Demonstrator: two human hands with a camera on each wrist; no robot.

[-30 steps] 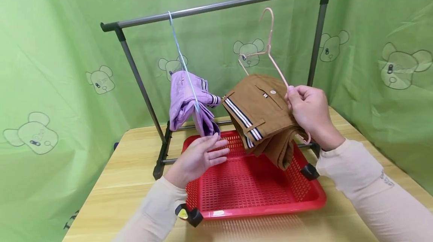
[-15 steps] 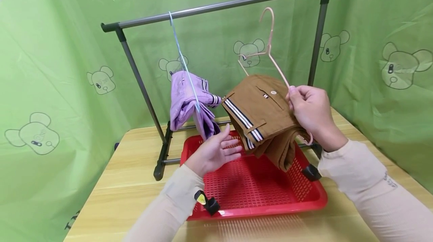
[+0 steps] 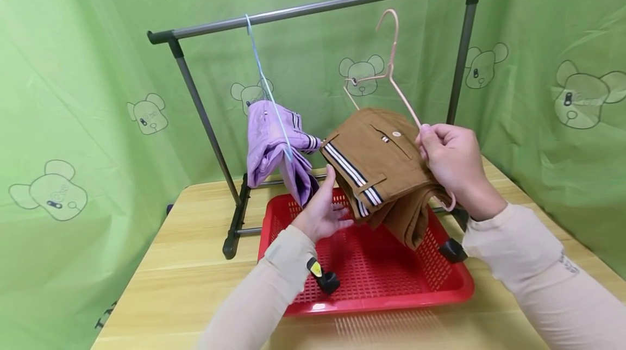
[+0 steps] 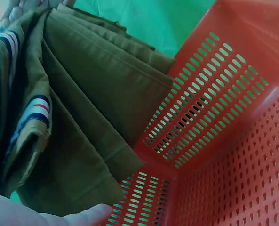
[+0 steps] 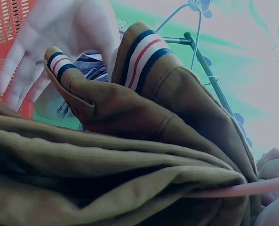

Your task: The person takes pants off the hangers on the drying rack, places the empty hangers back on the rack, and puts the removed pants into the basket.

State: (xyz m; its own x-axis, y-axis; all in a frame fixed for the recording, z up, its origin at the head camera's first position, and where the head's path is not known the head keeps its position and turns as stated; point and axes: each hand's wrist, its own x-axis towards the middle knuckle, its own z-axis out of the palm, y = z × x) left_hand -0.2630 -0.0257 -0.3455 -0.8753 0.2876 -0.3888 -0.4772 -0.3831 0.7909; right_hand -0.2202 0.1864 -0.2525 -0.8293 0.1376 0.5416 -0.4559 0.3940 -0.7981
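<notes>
- A wood-grain table [image 3: 171, 274] stands before a green curtain [image 3: 88, 67] (printed with cartoon bear outlines).
- On its far side stands a grey clothes rack [image 3: 332, 4]; on the left, lilac trousers [image 3: 264, 132] hang from it on a blue hanger [image 3: 255, 51].
- A red basket [image 3: 391, 302] sits near; the left forearm crosses its left side.
- Brown trousers [image 3: 376, 154], on a pink hanger [image 3: 390, 70], block its far right part from above.
- The right hand [image 3: 452, 160] pinches the pink hanger; the left hand [image 3: 324, 218], fingers extended, grips nothing, just beside the brown trousers.
</notes>
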